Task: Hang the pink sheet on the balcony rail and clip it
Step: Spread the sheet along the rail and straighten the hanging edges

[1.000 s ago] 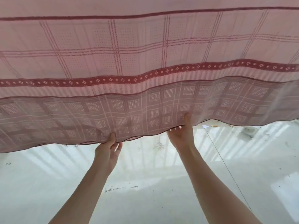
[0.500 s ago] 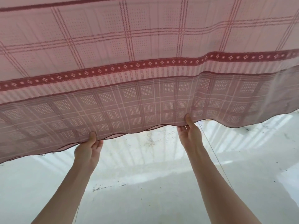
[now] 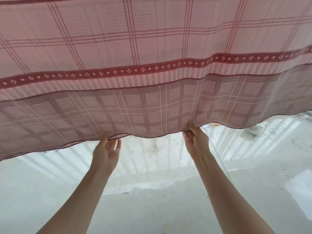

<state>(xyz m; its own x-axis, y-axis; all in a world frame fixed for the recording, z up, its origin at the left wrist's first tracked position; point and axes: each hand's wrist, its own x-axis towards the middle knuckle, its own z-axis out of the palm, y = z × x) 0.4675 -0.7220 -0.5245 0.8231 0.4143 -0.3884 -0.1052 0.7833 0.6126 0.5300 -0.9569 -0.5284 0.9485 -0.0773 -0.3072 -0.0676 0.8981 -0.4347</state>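
The pink sheet [image 3: 152, 48], checked with a dark red patterned band, fills the upper half of the view and hangs down in front of me. Its lower border is a duller, greyer check ending in a wavy hem. My left hand [image 3: 106, 151] reaches up to the hem left of centre, thumb on the front of the cloth and fingers at its edge. My right hand [image 3: 194, 139] pinches the hem right of centre, thumb in front and fingers behind. The balcony rail is hidden behind the sheet, and no clip is in view.
Below the hem lies a pale concrete floor [image 3: 152, 200] striped with bar shadows. Small litter and dark stains [image 3: 249, 132] lie at the right. A thin line [image 3: 221, 164] runs along the floor beside my right forearm.
My left hand slid left along the hem, then back towards the centre. My right hand stayed at about the same spot. The sheet's hem hangs a little lower in view.
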